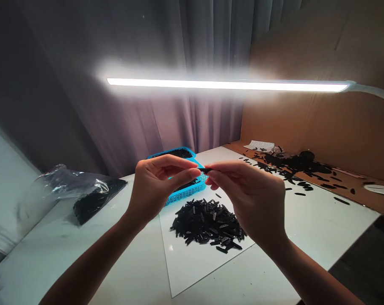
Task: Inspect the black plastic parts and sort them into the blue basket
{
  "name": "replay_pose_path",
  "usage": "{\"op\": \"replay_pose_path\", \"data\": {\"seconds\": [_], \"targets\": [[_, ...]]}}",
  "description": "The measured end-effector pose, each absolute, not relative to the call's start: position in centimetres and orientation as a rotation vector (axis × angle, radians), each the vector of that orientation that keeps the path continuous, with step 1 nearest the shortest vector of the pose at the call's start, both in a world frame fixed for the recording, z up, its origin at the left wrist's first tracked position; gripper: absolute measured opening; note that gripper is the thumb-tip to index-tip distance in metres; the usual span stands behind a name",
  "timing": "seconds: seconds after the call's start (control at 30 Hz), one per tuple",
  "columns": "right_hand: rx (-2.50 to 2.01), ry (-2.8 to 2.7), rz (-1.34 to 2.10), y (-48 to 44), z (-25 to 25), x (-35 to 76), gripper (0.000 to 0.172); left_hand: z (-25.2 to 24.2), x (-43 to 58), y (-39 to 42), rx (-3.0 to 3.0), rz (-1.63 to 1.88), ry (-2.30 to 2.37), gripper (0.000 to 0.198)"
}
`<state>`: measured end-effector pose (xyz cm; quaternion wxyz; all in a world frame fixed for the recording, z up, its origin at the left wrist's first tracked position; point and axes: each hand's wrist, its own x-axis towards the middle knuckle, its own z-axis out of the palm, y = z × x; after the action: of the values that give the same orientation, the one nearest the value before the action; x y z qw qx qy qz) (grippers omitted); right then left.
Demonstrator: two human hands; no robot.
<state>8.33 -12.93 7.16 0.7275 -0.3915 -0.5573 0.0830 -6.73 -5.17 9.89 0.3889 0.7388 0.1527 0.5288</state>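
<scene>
Between the fingertips of both hands is a small, slim black piece, held level above the table. My left hand pinches its left end with thumb and forefinger. On its other end, the thumb and forefinger of my right hand are closed. Below them a heap of similar small black pieces lies on a white sheet. Behind my left hand stands a blue perforated basket, partly covered by the hands, with black pieces in it. What exactly the held piece is, I cannot make out.
A lit bar lamp spans the view above the hands. On the left lies a clear plastic bag with black contents. More black pieces are scattered at the right by a cardboard wall. Another blue basket stands behind.
</scene>
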Motion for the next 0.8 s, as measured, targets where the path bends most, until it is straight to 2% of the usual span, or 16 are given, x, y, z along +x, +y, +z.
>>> {"op": "replay_pose_path", "data": {"seconds": [0.1, 0.43, 0.53, 0.63, 0.7, 0.73, 0.8], "targets": [[-0.847, -1.205, 0.25, -12.9, 7.2, 8.4, 0.01, 10.0, -6.8, -5.4, 1.948, 1.384, 0.387, 0.014], [-0.799, -1.218, 0.269, -13.0, 7.1, 8.4, 0.01, 10.1, -6.9, -6.1, 2.038, 1.421, 0.368, 0.005], [-0.804, -1.211, 0.251, -12.7, 7.0, 8.6, 0.009, 9.7, -6.8, -4.5, 2.071, 1.551, 0.499, 0.003], [-0.837, -1.164, 0.301, -12.2, 6.8, 8.9, 0.007, 9.3, -6.9, -1.8, 2.224, 1.751, 0.731, 0.016], [-0.834, -1.133, 0.369, -11.9, 6.6, 9.2, 0.004, 9.3, -7.0, -0.8, 2.316, 1.709, 0.755, 0.042], [-0.831, -1.124, 0.396, -11.8, 6.5, 9.3, 0.005, 9.4, -7.0, -0.9, 2.327, 1.613, 0.703, 0.043], [-0.825, -1.119, 0.423, -11.7, 6.3, 9.3, 0.01, 9.6, -7.0, -1.9, 2.38, 1.383, 0.516, 0.03]]}}
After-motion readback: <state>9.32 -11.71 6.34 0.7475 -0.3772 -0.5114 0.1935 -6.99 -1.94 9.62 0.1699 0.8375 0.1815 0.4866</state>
